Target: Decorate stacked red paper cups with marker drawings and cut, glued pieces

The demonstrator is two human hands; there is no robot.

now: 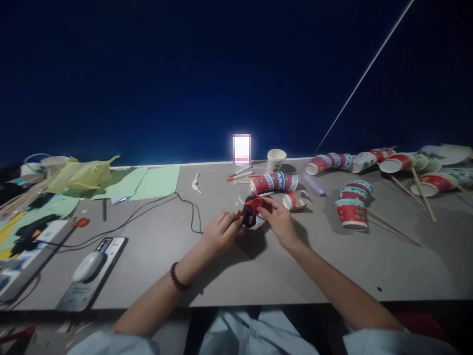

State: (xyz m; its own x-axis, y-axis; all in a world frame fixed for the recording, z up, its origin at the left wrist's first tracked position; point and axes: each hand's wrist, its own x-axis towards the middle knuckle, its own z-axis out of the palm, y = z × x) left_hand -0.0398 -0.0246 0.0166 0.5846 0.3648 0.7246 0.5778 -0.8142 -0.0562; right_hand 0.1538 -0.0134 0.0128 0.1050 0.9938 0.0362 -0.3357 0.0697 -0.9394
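My left hand (223, 230), with a dark beaded bracelet on its wrist, is closed on the left side of a small black and red object (250, 212). A bit of orange shows by its fingertips. My right hand (279, 219) pinches the red part of the same object from the right. The object is held just above the table (155, 266), and the fingers partly hide it; what it is exactly cannot be made out. Right behind it lie red, blue and purple patterned paper cups (274, 182) in a row, with a cut cup (294, 200) beside them.
A white cup (276, 160) stands at the back. More patterned cups (352, 212) with wooden sticks lie to the right. On the left are a power strip (40, 256), a phone (92, 276) with a white mouse on it, green paper (158, 181), a yellow bag (79, 173) and a black cable.
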